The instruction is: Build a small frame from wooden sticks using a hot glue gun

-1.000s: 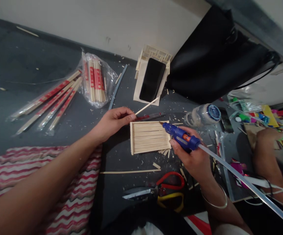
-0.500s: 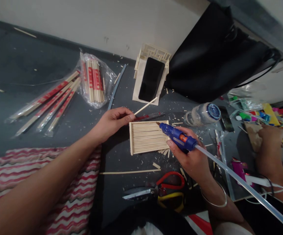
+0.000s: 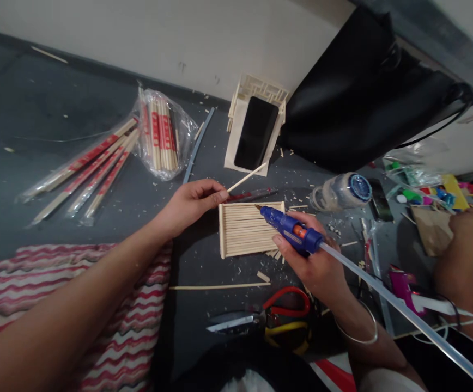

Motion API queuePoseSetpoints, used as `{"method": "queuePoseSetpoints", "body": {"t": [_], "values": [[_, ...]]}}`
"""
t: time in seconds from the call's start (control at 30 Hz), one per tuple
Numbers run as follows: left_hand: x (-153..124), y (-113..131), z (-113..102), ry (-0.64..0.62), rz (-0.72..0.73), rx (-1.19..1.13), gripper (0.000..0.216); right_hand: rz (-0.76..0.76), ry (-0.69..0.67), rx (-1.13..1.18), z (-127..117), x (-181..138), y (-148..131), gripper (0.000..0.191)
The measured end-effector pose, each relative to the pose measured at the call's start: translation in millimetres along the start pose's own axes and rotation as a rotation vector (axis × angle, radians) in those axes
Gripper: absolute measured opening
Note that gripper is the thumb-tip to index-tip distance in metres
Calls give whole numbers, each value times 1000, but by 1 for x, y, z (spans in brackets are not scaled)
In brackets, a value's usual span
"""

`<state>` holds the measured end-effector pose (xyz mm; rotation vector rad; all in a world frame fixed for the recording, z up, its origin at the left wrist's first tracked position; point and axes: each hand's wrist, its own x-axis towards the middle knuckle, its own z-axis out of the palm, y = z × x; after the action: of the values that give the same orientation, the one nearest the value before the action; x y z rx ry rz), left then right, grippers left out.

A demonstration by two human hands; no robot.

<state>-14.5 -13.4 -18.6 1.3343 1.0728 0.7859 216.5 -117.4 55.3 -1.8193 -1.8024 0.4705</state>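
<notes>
Between the fingers of my left hand point(image 3: 193, 204) is a thin wooden stick point(image 3: 248, 178), angled up to the right. My right hand point(image 3: 316, 261) is wrapped round a blue hot glue gun point(image 3: 289, 227), and a long clear glue stick point(image 3: 387, 296) trails from its back end. The gun's tip is over the upper part of a small panel of wooden sticks point(image 3: 247, 234), laid side by side with crosswise sticks at the ends. Whether the tip touches the panel I cannot tell. My left fingers are just above the panel's upper left corner.
Scissors point(image 3: 287, 313) and a loose stick point(image 3: 220, 286) lie nearest me. Wrapped chopsticks point(image 3: 93, 166) and a bag of them point(image 3: 161, 133) are at left. A phone point(image 3: 256, 133) leans on a lattice stand; a jar point(image 3: 340, 191) is at right. Another person's hand point(image 3: 471, 234) is far right.
The glue gun's tip has moved a little left along the panel with my right hand. My left hand keeps its stick nearly still. The other person's hand at far right has shifted.
</notes>
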Motion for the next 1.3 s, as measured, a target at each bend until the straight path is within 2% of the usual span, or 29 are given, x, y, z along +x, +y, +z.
{"method": "queuePoseSetpoints", "body": {"t": [1.3], "values": [[1, -2, 1, -10, 21, -25, 31, -67, -125, 69, 16, 5, -16, 24]]}}
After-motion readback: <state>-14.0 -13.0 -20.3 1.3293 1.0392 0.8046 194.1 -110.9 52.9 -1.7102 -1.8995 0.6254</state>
